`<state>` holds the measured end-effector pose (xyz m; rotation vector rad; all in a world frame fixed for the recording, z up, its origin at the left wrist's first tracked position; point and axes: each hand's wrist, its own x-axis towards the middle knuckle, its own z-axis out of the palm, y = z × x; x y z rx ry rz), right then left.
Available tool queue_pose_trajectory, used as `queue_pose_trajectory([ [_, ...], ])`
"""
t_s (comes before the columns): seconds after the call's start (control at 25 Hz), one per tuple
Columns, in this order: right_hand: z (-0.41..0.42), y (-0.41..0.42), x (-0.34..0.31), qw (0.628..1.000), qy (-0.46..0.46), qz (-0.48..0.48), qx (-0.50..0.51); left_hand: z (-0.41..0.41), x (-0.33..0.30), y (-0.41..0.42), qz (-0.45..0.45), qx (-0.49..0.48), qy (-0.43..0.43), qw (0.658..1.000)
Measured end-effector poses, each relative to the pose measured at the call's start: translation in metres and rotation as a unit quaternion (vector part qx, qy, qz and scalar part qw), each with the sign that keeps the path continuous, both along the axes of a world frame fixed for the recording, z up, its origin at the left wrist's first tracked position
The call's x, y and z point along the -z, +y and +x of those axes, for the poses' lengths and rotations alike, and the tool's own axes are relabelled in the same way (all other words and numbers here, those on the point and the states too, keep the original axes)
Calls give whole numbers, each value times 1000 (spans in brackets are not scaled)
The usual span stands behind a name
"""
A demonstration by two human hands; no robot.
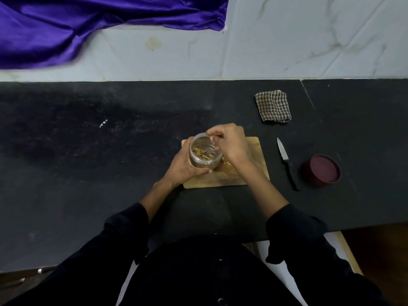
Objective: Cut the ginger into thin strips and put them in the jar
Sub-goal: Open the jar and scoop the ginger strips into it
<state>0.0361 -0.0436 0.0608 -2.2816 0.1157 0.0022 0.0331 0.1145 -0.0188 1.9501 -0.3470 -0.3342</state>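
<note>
Loading the jar is the step in hand, by the look of it. Nearest us, two dark sleeves (pixel 123 228) reach out over the black counter (pixel 88 151) to the wooden cutting board (pixel 258 171). The left hand (pixel 183 166) is wrapped round the clear jar (pixel 204 154), fingers curled under its near side, tipping it so the mouth faces up and toward us. Inside lies a good layer of ginger strips (pixel 202 153), pale and thin. The right hand (pixel 229 142) sits right at the jar's rim, fingertips bunched together over the opening; it looks like a pinch feeding strips in, though whether anything is between those fingers, I cannot tell. Just behind the jar, tucked under the right wrist, a small heap of cut ginger (pixel 227 162) waits on the board, so the job is not finished.

Off to the right, well apart from the board, the knife (pixel 284 160) lies flat on the counter, nobody touching it; cutting seems done. Beside it sits the maroon lid (pixel 321 171). Further back, a folded checked cloth (pixel 273 106), then the pale tiled wall (pixel 309 40) with purple fabric (pixel 88 25) draped at the far left.

Next call, I would say: release over the mouth, go back for that last heap, pinch lightly so strips do not scatter, and hold the jar steady.
</note>
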Motion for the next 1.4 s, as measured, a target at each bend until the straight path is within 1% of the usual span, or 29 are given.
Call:
queue_pose_trajectory([
  [0.12, -3, -7, 0, 998, -6, 56, 36, 1, 1, 0, 3, -2, 1, 1000],
  [0.24, -5, -12, 3, 994, 2, 106, 19, 1, 1, 0, 4, -2, -1, 1000],
  [0.32, -4, -13, 4, 993, 26, 116, -9, 1, 1, 0, 7, 2, -4, 1000],
  [0.4, -4, -15, 4, 992, 29, 119, -19, 1, 1, 0, 11, 3, -7, 1000],
  [0.52, -3, -33, 8, 991, 9, 127, 32, 1, 1, 0, 13, -1, -7, 1000],
  [0.56, -3, -43, 12, 994, 5, 100, 53, 1, 1, 1, 13, -2, -6, 1000],
  [0.6, -3, -55, 18, 997, 13, 48, 65, 1, 1, 1, 14, -2, -7, 1000],
  [0.68, -6, -73, 30, 994, 70, -68, 56, 1, 1, 2, 15, 0, -8, 1000],
  [0.76, -12, -79, 42, 983, 130, -128, 2, 1, 1, 2, 18, 1, -8, 1000],
  [0.84, -17, -72, 50, 970, 158, -173, -68, 1, 0, 1, 22, 0, -5, 1000],
  [0.92, -20, -61, 62, 955, 147, -238, -99, 0, -1, 0, 26, -5, -4, 1000],
  [1.04, -27, -52, 83, 944, 84, -308, -88, -1, -2, -1, 34, -7, -7, 999],
  [1.12, -31, -51, 90, 940, 46, -329, -80, -1, -2, 0, 33, -6, -6, 999],
  [1.28, -31, -58, 93, 934, 0, -342, -100, -2, -2, 0, 31, -3, -5, 1000],
  [1.32, -29, -61, 92, 941, -15, -327, -92, -2, -2, 0, 29, -3, -5, 1000],
  [1.36, -28, -63, 90, 954, -29, -289, -67, -2, -2, 0, 28, -4, -6, 1000],
  [1.4, -27, -65, 86, 973, -36, -227, -27, -2, -2, 0, 26, -4, -7, 1000],
])
